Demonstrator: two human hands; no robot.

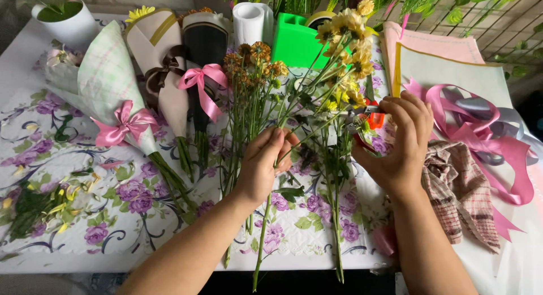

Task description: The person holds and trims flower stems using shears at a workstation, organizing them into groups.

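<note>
Two bare hands are working over a desk (34, 255) covered with a cloth printed in purple flowers. The left hand (263, 165) is pinching a long green flower stem (266, 227) between thumb and fingertips, the fingers (277, 139) closed firmly around it. The stem's long axis is running nearly straight away from the person, its cut end hanging past the near edge of the desk and its upper part rising up and to the right towards the yellow blooms (348, 52). The right hand (399, 139) is curling around a pair of red-handled scissors (370, 121), its fingers wrapped partly shut on the handles; how far the blades are parted is too hidden to tell. The scissors are sitting just to the right of the held stem, near it but seemingly not touching, and slightly farther from the person than the left hand's grip. So the stem is lying to the left of the right hand's fingers, and the left hand is the one on it.

Several loose stems with orange-brown blooms (254, 60) are lying beside the held one. Further left, three wrapped bouquets (153, 74) tied with pink bows are resting on the desk. To the right, a checked cloth (458, 193) and a tangle of pink ribbon (481, 136) are lying near the right wrist. A green box (294, 43) and a white roll (251, 23) are standing at the far edge.
</note>
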